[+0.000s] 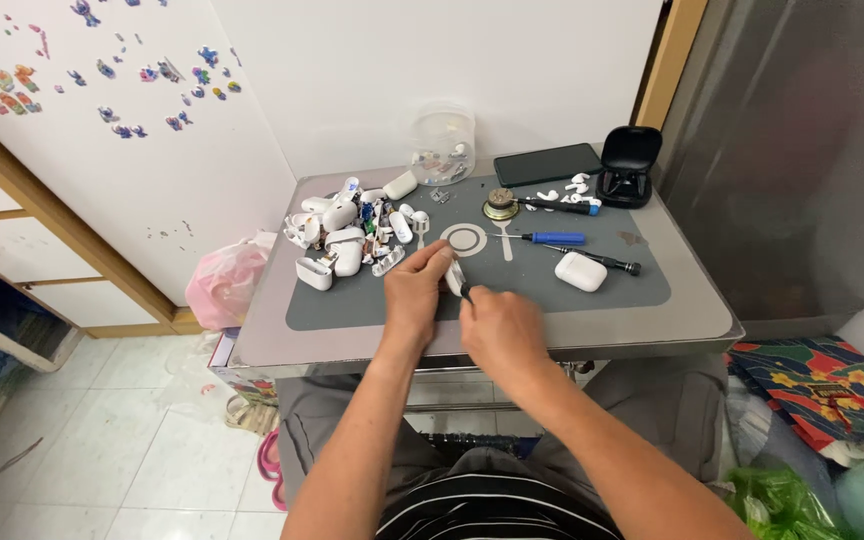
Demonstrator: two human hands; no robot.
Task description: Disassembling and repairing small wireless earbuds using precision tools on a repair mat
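Just below the centre of the frame, a small white earbud-case part (pixel 455 274) is pinched in the closed fingers of the left hand (pixel 417 290) over the near edge of the grey work mat (pixel 642 285), while a thin dark tool (pixel 466 292) is gripped in the curled fingers of the right hand (pixel 500 328) with its tip set against the part. Judging by the heap of opened white cases and parts (pixel 347 235) at the mat's left and one closed white case (pixel 580 271) left untouched at the right, much dismantling appears done and more remains.
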